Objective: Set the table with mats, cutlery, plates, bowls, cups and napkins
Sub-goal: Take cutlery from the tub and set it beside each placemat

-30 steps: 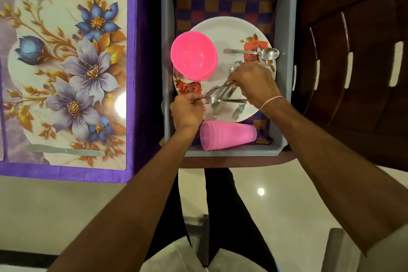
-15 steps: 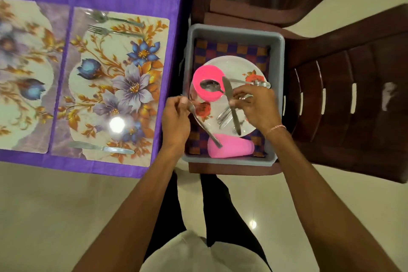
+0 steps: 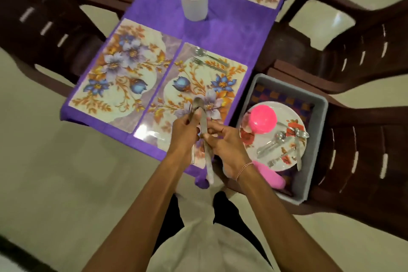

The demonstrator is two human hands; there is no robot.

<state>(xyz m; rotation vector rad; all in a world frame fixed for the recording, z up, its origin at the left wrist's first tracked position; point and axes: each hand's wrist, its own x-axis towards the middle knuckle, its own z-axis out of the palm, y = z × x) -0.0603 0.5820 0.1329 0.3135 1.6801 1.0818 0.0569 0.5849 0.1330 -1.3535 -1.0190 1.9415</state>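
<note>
- A silver steel spoon (image 3: 197, 104) with an oval bowl and a silver steel fork (image 3: 189, 108) stick up side by side out of the left fist. A long silver steel table knife (image 3: 208, 165) runs just right of them, its thicker end hanging below both hands toward the body.
- Under the grip lies a rectangular cream placemat printed with blue and lilac flowers (image 3: 198, 81). At its far end, well beyond the grip, a second spoon (image 3: 199, 51) and second fork (image 3: 197, 60) lie flat.
- The mat rests on a purple tablecloth (image 3: 231, 28), with a white cylindrical plant pot (image 3: 194, 4) farther ahead. Dark brown plastic chairs (image 3: 364, 139) stand on a pale floor (image 3: 66, 183).
- Right of the grip a grey plastic tub (image 3: 318, 134) sits on a chair. It holds a white floral plate (image 3: 287, 115) with loose cutlery (image 3: 273, 143), a round pink bowl (image 3: 263, 121) and a pink cup (image 3: 272, 175) on its side.
- The left hand (image 3: 184, 132) has its fingers curled round the spoon and fork handles.
- The right hand (image 3: 223, 146), close beside it, pinches the knife mid-length between thumb and fingertips.
</note>
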